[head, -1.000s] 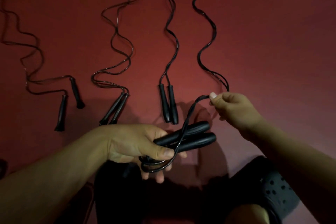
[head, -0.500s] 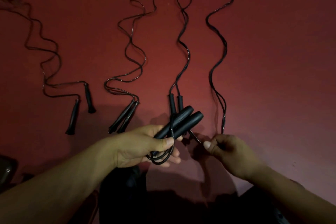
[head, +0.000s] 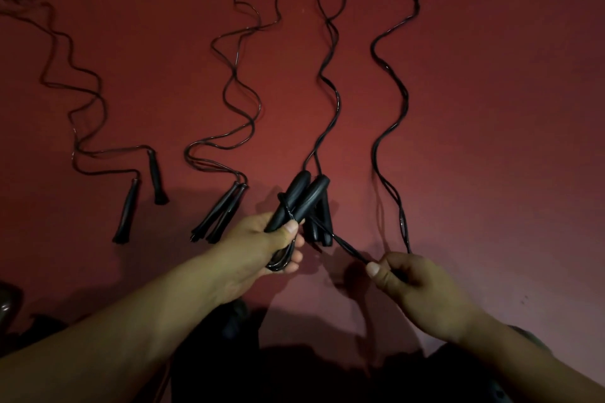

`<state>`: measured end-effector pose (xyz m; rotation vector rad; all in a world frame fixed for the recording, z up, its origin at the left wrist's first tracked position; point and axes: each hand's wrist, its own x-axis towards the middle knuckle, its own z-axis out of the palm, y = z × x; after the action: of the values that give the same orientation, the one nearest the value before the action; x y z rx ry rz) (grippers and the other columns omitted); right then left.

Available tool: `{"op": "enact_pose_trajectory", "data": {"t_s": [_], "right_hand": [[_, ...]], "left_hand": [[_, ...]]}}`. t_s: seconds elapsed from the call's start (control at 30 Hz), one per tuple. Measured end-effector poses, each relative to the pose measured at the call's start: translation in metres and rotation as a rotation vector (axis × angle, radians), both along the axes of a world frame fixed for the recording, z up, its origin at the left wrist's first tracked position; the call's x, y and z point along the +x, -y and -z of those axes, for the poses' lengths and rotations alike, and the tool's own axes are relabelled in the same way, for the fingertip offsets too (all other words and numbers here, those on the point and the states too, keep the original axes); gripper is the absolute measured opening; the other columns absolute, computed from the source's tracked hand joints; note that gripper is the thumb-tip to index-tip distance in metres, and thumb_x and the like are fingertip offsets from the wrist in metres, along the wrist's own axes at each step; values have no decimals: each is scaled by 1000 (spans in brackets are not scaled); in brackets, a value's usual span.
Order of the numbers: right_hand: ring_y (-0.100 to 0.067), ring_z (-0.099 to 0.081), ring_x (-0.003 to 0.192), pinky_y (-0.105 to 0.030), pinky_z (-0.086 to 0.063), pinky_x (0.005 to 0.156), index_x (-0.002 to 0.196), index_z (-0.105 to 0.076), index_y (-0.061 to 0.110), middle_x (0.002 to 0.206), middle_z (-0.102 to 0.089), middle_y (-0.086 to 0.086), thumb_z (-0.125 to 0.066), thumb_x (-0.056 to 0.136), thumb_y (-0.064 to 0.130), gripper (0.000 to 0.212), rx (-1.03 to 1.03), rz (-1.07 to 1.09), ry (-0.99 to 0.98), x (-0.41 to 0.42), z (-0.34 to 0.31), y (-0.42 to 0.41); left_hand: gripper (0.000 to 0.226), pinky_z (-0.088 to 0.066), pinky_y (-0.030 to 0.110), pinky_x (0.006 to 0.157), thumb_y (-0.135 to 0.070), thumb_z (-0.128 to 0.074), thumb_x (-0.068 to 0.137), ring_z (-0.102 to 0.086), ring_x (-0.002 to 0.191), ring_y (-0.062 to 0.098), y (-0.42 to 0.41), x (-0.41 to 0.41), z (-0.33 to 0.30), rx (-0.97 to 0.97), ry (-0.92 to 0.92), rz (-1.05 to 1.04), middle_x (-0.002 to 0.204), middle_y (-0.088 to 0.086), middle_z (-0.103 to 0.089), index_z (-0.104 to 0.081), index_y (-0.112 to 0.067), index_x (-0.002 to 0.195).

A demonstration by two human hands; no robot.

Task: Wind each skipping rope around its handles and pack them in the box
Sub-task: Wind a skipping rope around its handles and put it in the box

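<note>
Head view: L hand [head: 262, 239] reaches fwd, palm inward, fingers & thumb wrapped round two black handles [head: 301, 198] held side by side, tips angled up-right; a few rope loops hang under the fingers. R hand [head: 406, 278] lower right, thumb & fingers pinching the rope [head: 350, 249], which runs taut up-left to the handles, then trails away across the floor [head: 507, 108]. Floor is dark red, dim light. Three other skipping ropes [head: 235, 101] lie stretched out, handles nearest the person. Dark clothing along the near edge.
</note>
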<state>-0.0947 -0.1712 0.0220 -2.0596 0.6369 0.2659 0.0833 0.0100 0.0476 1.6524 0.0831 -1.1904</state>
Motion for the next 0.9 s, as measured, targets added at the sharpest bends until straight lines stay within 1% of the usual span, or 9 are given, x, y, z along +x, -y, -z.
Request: {"op": "enact_pose_trajectory", "data": {"t_s": [0.23,0.33,0.43,0.5,0.6,0.67,0.77,0.83,0.9], "right_hand": [[-3,-39,52,-18,-32,51,65,-49,27,53,-42,8,-58,92,41,32,31,-146,107,6,-22,-17],[-1,-35,51,-19,-31,50,62,-48,19,52,-39,9,-61,93,36,37,151,-164,104,12,-36,-22],[-2,-33,52,-19,-30,50,60,-46,12,52,-36,9,-61,94,30,41,263,-183,99,19,-50,-25],[-2,-33,52,-20,-31,50,59,-45,12,52,-35,9,-62,94,28,42,283,-203,110,24,-58,-28],[-3,-33,52,-21,-31,49,60,-47,9,53,-35,7,-63,94,27,41,286,-244,114,28,-68,-33],[-3,-32,51,-19,-30,49,61,-47,7,53,-36,8,-62,94,23,39,317,-263,114,29,-74,-36],[-5,-32,55,-20,-30,51,68,-48,4,58,-36,7,-59,96,18,33,396,-249,118,30,-80,-35],[-3,-33,56,-20,-30,52,71,-51,8,59,-37,9,-58,96,23,30,424,-214,121,32,-81,-31],[-3,-37,57,-22,-35,54,73,-56,19,60,-43,12,-55,95,30,25,348,-213,148,36,-78,-25]], "left_hand": [[13,-55,23,56,-15,-56,99,-65,60,12,-2,-1,15,125,176,2,82,6,-67,-66,-7,96],[13,-57,25,56,-12,-54,99,-62,55,10,-6,-5,22,195,296,165,79,3,-66,-63,-11,90],[7,-53,22,57,-15,-56,98,-61,56,10,-7,-8,25,261,453,362,78,-2,-67,-62,-17,94],[5,-51,21,56,-18,-57,98,-60,58,9,-5,-8,25,264,479,397,80,-2,-68,-61,-21,95],[5,-50,30,60,-25,-58,97,-57,62,11,0,-7,25,271,538,471,82,3,-67,-61,-21,96],[8,-44,26,57,-28,-57,97,-56,64,9,4,-7,24,283,579,493,77,-5,-63,-60,-24,104],[18,-40,23,66,-28,-56,98,-61,79,12,7,-5,22,312,585,494,86,-8,-64,-60,-27,115],[16,-44,25,66,-26,-56,98,-62,73,13,6,-2,22,322,553,517,81,-7,-64,-60,-27,114],[14,-47,23,56,-25,-55,98,-62,63,11,3,1,20,327,512,534,79,-3,-66,-59,-25,111]]}}
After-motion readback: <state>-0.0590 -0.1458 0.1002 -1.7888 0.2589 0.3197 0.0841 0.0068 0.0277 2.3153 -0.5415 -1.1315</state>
